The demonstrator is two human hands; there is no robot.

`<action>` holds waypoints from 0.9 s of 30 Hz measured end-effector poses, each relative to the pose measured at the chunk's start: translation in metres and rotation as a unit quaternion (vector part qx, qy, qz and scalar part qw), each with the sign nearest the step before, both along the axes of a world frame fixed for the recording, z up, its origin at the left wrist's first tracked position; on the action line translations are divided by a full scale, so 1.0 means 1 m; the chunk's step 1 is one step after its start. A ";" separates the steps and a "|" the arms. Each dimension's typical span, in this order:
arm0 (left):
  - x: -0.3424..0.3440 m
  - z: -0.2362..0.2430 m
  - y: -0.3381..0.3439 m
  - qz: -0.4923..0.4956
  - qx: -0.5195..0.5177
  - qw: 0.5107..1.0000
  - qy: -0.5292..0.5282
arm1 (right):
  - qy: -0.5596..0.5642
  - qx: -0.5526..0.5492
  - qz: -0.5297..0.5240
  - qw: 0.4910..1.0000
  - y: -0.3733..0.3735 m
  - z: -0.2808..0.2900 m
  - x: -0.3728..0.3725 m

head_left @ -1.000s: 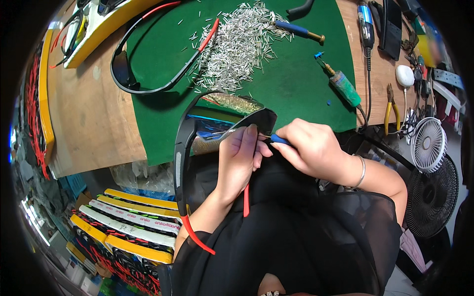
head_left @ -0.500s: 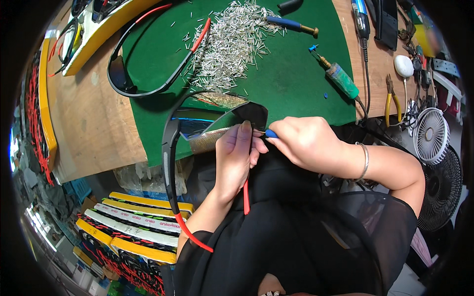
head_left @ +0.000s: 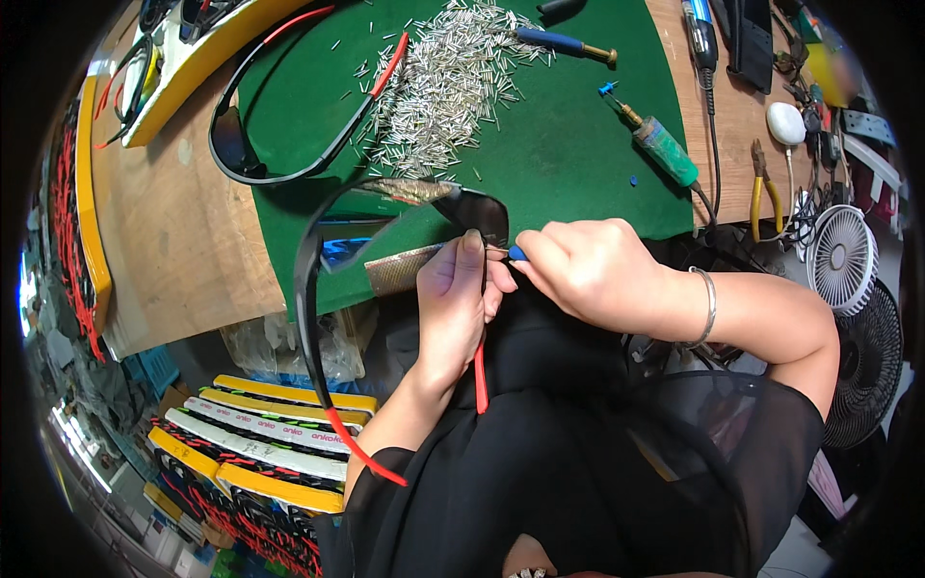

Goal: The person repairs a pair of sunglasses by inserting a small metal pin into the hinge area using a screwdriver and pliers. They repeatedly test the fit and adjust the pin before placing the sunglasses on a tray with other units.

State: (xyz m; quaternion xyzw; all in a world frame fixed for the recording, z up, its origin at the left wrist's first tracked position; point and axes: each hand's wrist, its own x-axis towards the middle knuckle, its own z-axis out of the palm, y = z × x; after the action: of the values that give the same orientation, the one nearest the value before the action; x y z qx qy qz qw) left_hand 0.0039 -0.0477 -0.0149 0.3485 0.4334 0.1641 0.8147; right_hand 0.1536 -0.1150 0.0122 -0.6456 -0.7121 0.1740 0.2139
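Black sunglasses [head_left: 310,279] with a clear-looking, blue-tinted lens and red temple tips are held by my left hand [head_left: 453,303], its thumb and fingers closed at a hinge near the lens's right end. My right hand [head_left: 588,270] is closed around a small blue-handled driver [head_left: 517,253], whose thin metal tip meets the glasses at my left thumb; the exact contact point is hidden. Beyond them on the green mat [head_left: 597,193] lie a pile of small silver pins [head_left: 434,96] and a second black-and-red pair of sunglasses [head_left: 231,140].
A blue-and-brass tool [head_left: 568,46], green glue-bottle-like tool [head_left: 660,149], yellow pliers [head_left: 766,202], black corded tool [head_left: 703,43] and white fan [head_left: 840,255] stand or lie at the right. Yellow trays of glasses [head_left: 202,72] are at the left, with more stacked below [head_left: 260,462].
Over the last second both hands and the held glasses have moved up and slightly left, the glasses turning a little. My right forearm has swung outward to the right.
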 end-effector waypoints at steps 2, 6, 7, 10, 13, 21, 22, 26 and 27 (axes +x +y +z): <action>0.002 0.000 0.000 -0.009 -0.006 1.000 0.008 | 0.093 -0.098 -0.041 0.990 0.005 0.006 0.003; 0.000 0.006 -0.010 -0.030 -0.077 0.997 -0.015 | 0.195 -0.215 -0.084 0.953 0.002 0.023 0.012; -0.001 0.006 -0.016 -0.028 -0.111 0.993 -0.033 | 0.199 -0.207 -0.080 0.954 -0.005 0.023 0.012; -0.003 0.007 -0.024 -0.076 -0.143 0.986 -0.049 | 0.177 -0.196 -0.089 0.960 -0.020 0.023 0.012; -0.005 0.007 -0.023 -0.076 -0.181 0.980 -0.036 | 0.171 -0.179 -0.097 0.964 -0.023 0.018 0.009; 0.000 -0.005 -0.023 -0.066 -0.225 0.972 0.003 | 0.155 -0.136 -0.128 0.970 -0.024 0.006 0.005; 0.001 -0.005 -0.023 -0.057 -0.226 0.972 -0.009 | 0.170 -0.157 -0.132 0.964 -0.022 0.006 0.005; -0.003 -0.005 -0.021 -0.052 -0.246 0.967 -0.031 | 0.231 -0.265 -0.150 0.924 -0.011 0.015 0.010; -0.004 -0.007 -0.021 -0.051 -0.248 0.967 -0.042 | 0.246 -0.298 -0.154 0.909 -0.009 0.016 0.012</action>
State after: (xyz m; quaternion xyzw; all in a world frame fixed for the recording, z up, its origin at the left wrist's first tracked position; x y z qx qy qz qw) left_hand -0.0004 -0.0690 -0.0216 0.1503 0.4072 0.0245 0.9005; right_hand 0.1655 -0.1239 0.0282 -0.7178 -0.4434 0.4963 0.2046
